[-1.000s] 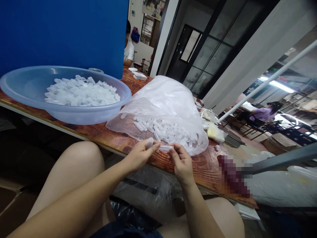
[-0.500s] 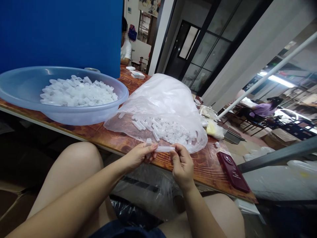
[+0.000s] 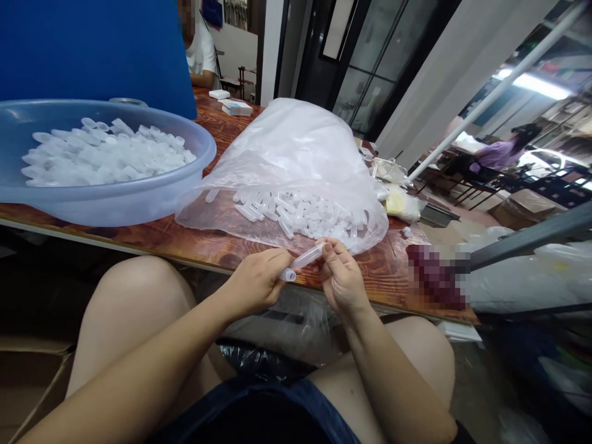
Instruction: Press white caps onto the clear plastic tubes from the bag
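Observation:
A slim translucent plastic tube [image 3: 308, 255] spans the gap between my hands, tilted up toward the right. My right hand [image 3: 343, 274] pinches its upper end between thumb and fingers. My left hand [image 3: 261, 279] is closed, knuckles up, near the lower end. A round ringed mouth of a second tube [image 3: 289, 275] sticks out from under the left fingers; the rest of it is hidden in the fist. Just beyond my hands, many similar loose tubes [image 3: 296, 213] lie inside the mouth of a large clear plastic bag [image 3: 296, 142] on the wooden table [image 3: 157, 242].
A blue translucent basin [image 3: 139, 206] heaped with small whitish plastic pieces [image 3: 106, 157] stands at the left, before a blue panel [image 3: 92, 55]. A blurred dark red object [image 3: 435, 277] lies near the right table edge. People sit in the background. A slanting grey bar [image 3: 522, 246] crosses at right.
The tube has gone from level to tilted, right end higher. My left hand has rolled over so its back faces up, and the second tube's mouth now points toward me. The view has shifted.

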### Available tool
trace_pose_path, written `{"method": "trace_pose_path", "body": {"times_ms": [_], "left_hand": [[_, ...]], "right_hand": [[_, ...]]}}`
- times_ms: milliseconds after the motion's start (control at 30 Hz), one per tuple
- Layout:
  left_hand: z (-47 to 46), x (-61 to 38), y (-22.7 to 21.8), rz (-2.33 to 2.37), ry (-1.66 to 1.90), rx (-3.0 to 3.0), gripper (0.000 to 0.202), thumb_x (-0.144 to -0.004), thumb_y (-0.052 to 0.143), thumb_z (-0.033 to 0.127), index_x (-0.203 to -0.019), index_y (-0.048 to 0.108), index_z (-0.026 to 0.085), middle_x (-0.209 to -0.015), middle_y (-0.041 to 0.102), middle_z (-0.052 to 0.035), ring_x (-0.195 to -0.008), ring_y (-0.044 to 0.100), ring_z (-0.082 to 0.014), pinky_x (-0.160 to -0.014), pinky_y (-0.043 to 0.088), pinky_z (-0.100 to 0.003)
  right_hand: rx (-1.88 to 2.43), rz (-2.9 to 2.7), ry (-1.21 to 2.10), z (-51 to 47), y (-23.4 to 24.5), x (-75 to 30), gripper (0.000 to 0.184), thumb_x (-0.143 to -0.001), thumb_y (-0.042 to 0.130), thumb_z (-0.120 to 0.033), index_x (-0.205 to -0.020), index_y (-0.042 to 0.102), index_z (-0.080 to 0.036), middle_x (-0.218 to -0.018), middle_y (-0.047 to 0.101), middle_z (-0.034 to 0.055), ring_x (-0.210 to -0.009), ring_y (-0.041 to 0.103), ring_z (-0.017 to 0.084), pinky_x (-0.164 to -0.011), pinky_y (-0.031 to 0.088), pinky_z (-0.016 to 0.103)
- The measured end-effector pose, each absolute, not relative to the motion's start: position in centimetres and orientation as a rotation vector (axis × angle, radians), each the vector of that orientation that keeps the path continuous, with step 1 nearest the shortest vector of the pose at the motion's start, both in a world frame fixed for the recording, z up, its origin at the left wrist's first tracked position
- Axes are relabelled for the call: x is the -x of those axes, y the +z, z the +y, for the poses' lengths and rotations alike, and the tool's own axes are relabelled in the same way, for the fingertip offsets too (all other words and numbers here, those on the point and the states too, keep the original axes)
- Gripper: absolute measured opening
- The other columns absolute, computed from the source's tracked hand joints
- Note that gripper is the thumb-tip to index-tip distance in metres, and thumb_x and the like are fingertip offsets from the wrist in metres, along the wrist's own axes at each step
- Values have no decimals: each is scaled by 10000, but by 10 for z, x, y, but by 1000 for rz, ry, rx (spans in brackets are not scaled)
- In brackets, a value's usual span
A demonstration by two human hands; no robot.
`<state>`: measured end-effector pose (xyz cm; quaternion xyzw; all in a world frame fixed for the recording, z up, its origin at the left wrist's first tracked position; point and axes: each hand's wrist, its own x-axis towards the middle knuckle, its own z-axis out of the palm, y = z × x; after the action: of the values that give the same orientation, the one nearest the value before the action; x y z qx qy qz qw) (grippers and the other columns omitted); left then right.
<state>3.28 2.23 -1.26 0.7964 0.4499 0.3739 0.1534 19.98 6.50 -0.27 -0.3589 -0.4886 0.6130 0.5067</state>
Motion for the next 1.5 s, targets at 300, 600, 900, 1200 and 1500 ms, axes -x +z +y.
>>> {"method": "trace_pose_path", "body": {"times_ms": [300, 600, 900, 1200, 1500], "left_hand": [[25, -24, -6, 1039, 1342, -1495, 323, -872, 523, 501, -783, 459, 198, -676, 405, 20, -608, 375, -121, -582, 309, -263], [51, -7, -14, 1078, 1332, -1053, 301, -846, 595, 475, -932, 587, 186, -700, 415, 22, -549, 330, -88, -500, 316, -215], [49, -18, -14, 1217, 1159, -1171, 514, -726, 740, 457, -1147, 646, 178, -918, 666, -38, -755, 570, -142, -678, 467, -239], [58, -34, -18, 1330, 1207, -1710, 313, -845, 626, 390, -1058, 702, 174, -995, 629, -57, -1000, 578, -194, -942, 421, -327], [53, -40, -18, 1319, 1163, -1273, 459, -703, 747, 494, -986, 643, 148, -789, 664, -18, -594, 542, -105, -555, 444, -229]], "right_hand": [[644, -1096, 1801, 51, 19, -211, 289, -874, 540, -515, -858, 514, -228, -602, 435, -64, -410, 321, 61, -390, 264, 180], [996, -2138, 1370, 18, -84, -170, 140, -753, 562, -206, -625, 505, -212, -475, 401, -72, -437, 381, 92, -451, 336, 220], [718, -2344, 1026, 38, -51, -186, 227, -662, 801, -340, -586, 615, -233, -421, 478, -87, -340, 350, 76, -385, 308, 220], [1229, -2217, -78, 115, -15, -246, 121, -850, 573, -173, -854, 685, -128, -961, 566, 151, -948, 488, 289, -820, 409, 431], [957, -2299, 147, 113, -19, -235, 151, -882, 453, -116, -903, 598, -150, -990, 593, 120, -922, 527, 215, -825, 432, 356]]}}
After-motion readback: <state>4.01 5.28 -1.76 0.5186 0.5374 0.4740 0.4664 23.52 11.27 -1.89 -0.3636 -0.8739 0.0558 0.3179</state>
